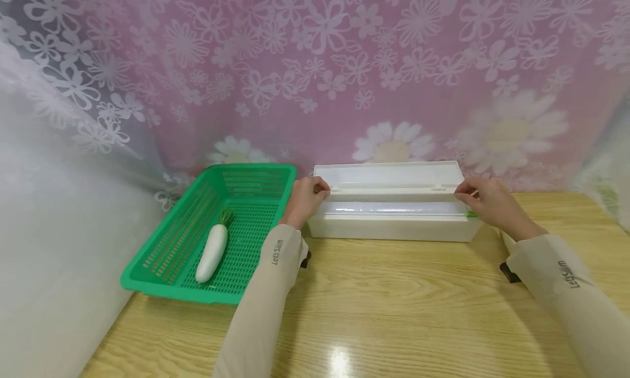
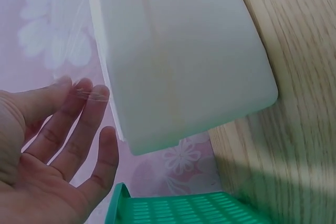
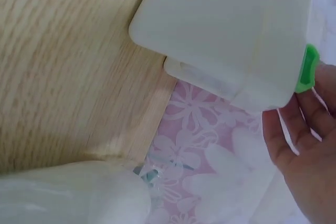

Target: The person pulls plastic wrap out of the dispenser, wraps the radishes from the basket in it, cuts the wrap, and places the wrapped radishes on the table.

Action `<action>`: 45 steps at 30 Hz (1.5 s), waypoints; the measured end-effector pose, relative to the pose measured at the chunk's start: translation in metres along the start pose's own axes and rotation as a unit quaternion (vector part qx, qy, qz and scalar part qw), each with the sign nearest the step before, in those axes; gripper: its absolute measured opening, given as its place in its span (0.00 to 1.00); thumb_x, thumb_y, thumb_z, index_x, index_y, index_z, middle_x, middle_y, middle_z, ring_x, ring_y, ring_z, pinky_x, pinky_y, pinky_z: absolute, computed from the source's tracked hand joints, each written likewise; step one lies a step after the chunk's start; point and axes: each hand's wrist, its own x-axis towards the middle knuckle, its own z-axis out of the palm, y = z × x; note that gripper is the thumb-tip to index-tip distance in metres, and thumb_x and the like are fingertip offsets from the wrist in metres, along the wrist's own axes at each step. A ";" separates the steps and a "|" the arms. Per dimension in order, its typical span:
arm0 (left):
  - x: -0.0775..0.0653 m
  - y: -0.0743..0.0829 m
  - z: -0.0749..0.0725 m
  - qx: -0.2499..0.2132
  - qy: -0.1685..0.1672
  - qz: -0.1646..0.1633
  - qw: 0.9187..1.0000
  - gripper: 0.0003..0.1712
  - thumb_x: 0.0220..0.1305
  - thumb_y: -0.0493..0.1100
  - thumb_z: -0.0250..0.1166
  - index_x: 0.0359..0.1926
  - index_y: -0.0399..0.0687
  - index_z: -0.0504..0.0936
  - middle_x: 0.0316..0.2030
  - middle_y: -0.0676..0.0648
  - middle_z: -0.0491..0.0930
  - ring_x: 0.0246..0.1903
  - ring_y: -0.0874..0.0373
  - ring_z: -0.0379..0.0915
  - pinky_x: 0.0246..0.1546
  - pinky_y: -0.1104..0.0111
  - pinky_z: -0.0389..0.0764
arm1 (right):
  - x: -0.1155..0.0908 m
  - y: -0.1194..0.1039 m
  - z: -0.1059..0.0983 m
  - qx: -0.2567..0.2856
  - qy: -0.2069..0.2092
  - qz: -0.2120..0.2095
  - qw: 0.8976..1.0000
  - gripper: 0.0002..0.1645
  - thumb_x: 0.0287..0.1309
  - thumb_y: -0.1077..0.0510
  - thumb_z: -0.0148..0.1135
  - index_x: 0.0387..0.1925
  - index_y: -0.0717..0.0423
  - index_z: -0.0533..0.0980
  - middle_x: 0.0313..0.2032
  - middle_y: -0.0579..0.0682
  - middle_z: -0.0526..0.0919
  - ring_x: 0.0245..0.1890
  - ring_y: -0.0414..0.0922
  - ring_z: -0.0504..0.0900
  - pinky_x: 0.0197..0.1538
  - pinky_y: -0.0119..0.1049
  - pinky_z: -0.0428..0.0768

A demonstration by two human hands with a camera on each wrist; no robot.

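A white cling film dispenser box (image 1: 394, 228) stands on the table with its lid (image 1: 389, 175) raised at the back. Clear cling film (image 1: 389, 208) stretches across its opening. At the box's left end my left hand (image 1: 303, 201) pinches the film's edge between thumb and fingertips; the gathered film (image 2: 90, 95) shows in the left wrist view. My right hand (image 1: 494, 203) pinches at the right end, thumb and forefinger together beside the green slider (image 3: 308, 69). In the right wrist view its other fingers bend against the box's end, and the pinched film edge is hidden.
Left of the box sits a green plastic basket (image 1: 162, 290) holding a white radish (image 1: 213, 253) with a short green top. A whitish rounded thing in clear plastic (image 3: 79, 192) lies near my right wrist. A pink flowered curtain (image 1: 315, 82) hangs behind the table (image 1: 394, 301).
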 end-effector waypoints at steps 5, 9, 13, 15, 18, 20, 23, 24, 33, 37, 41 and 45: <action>-0.001 0.000 0.001 0.000 0.016 0.004 1.000 0.04 0.69 0.33 0.66 0.39 0.38 0.87 0.35 0.44 0.86 0.38 0.52 0.80 0.42 0.65 0.80 | -0.001 -0.001 -0.001 0.012 -0.011 0.008 1.000 0.06 0.71 0.69 0.57 0.39 0.69 0.78 0.34 0.60 0.85 0.36 0.58 0.83 0.32 0.38 0.77; -0.001 0.002 0.001 -0.008 0.021 0.006 1.000 0.04 0.70 0.34 0.65 0.41 0.38 0.86 0.37 0.43 0.86 0.39 0.51 0.80 0.42 0.64 0.80 | -0.004 -0.002 0.000 0.027 0.008 -0.003 1.000 0.06 0.72 0.71 0.53 0.40 0.69 0.77 0.34 0.60 0.85 0.33 0.48 0.81 0.29 0.30 0.72; 0.000 0.003 0.003 -0.023 0.030 -0.003 0.999 0.05 0.71 0.34 0.64 0.41 0.37 0.86 0.39 0.42 0.86 0.40 0.51 0.80 0.43 0.64 0.80 | -0.004 -0.001 0.000 0.043 0.028 -0.012 0.999 0.07 0.73 0.71 0.50 0.41 0.69 0.75 0.34 0.60 0.84 0.33 0.41 0.80 0.31 0.25 0.72; 0.001 0.004 0.003 -0.033 0.034 -0.006 0.999 0.05 0.71 0.34 0.64 0.41 0.37 0.86 0.38 0.42 0.86 0.39 0.51 0.80 0.42 0.64 0.80 | -0.004 -0.002 -0.001 0.053 0.028 0.003 0.998 0.08 0.74 0.70 0.48 0.43 0.69 0.74 0.36 0.60 0.83 0.34 0.38 0.79 0.33 0.22 0.72; 0.001 0.004 0.004 -0.052 0.038 -0.011 0.998 0.05 0.71 0.33 0.64 0.41 0.36 0.86 0.37 0.43 0.85 0.38 0.52 0.79 0.41 0.64 0.80 | -0.005 -0.005 -0.004 0.064 0.028 0.031 0.997 0.09 0.76 0.67 0.47 0.45 0.69 0.73 0.38 0.62 0.82 0.36 0.38 0.78 0.35 0.20 0.72; 0.001 0.004 0.005 -0.066 0.043 -0.009 0.997 0.06 0.71 0.33 0.63 0.42 0.35 0.86 0.37 0.42 0.85 0.37 0.52 0.79 0.39 0.64 0.80 | -0.005 -0.006 -0.006 0.069 0.033 0.043 0.996 0.10 0.77 0.65 0.47 0.46 0.69 0.74 0.39 0.63 0.82 0.36 0.37 0.78 0.35 0.20 0.72; 0.001 0.005 0.004 -0.080 0.048 -0.005 0.996 0.06 0.72 0.33 0.62 0.42 0.34 0.85 0.36 0.42 0.84 0.35 0.51 0.78 0.37 0.65 0.79 | -0.004 -0.008 -0.008 0.077 0.049 0.047 0.995 0.11 0.77 0.64 0.49 0.47 0.71 0.74 0.39 0.65 0.82 0.34 0.37 0.79 0.35 0.20 0.75; 0.001 0.005 0.003 -0.084 0.050 -0.003 0.995 0.06 0.72 0.33 0.62 0.42 0.34 0.84 0.36 0.41 0.84 0.34 0.51 0.77 0.36 0.65 0.78 | -0.003 -0.009 -0.008 0.082 0.056 0.046 0.994 0.12 0.76 0.64 0.50 0.48 0.71 0.74 0.39 0.66 0.82 0.33 0.35 0.78 0.35 0.21 0.76; 0.001 0.011 -0.005 -0.095 0.076 0.023 0.992 0.05 0.73 0.34 0.62 0.41 0.35 0.83 0.33 0.35 0.83 0.29 0.51 0.73 0.29 0.68 0.70 | 0.002 -0.021 -0.015 0.099 0.099 0.057 0.989 0.13 0.76 0.62 0.53 0.47 0.71 0.75 0.38 0.68 0.82 0.30 0.35 0.79 0.33 0.20 0.76; 0.000 0.012 -0.007 -0.095 0.078 0.021 0.992 0.06 0.73 0.35 0.62 0.42 0.36 0.83 0.34 0.36 0.83 0.30 0.51 0.75 0.29 0.68 0.71 | 0.003 -0.025 -0.019 0.096 0.108 0.071 0.987 0.13 0.76 0.61 0.53 0.47 0.70 0.75 0.38 0.67 0.82 0.29 0.32 0.79 0.32 0.20 0.77; -0.001 0.015 -0.010 -0.093 0.092 0.015 0.991 0.05 0.73 0.35 0.62 0.42 0.38 0.84 0.32 0.40 0.83 0.30 0.51 0.76 0.29 0.67 0.73 | 0.005 -0.029 -0.022 0.096 0.112 0.073 0.986 0.14 0.76 0.59 0.54 0.47 0.69 0.76 0.38 0.64 0.82 0.28 0.30 0.77 0.30 0.21 0.78; 0.001 0.019 -0.013 -0.095 0.111 0.023 0.989 0.05 0.72 0.35 0.63 0.41 0.39 0.85 0.31 0.41 0.83 0.33 0.47 0.79 0.32 0.65 0.75 | 0.008 -0.033 -0.027 0.104 0.126 0.063 0.985 0.13 0.75 0.61 0.55 0.45 0.70 0.77 0.35 0.60 0.83 0.27 0.31 0.77 0.30 0.22 0.77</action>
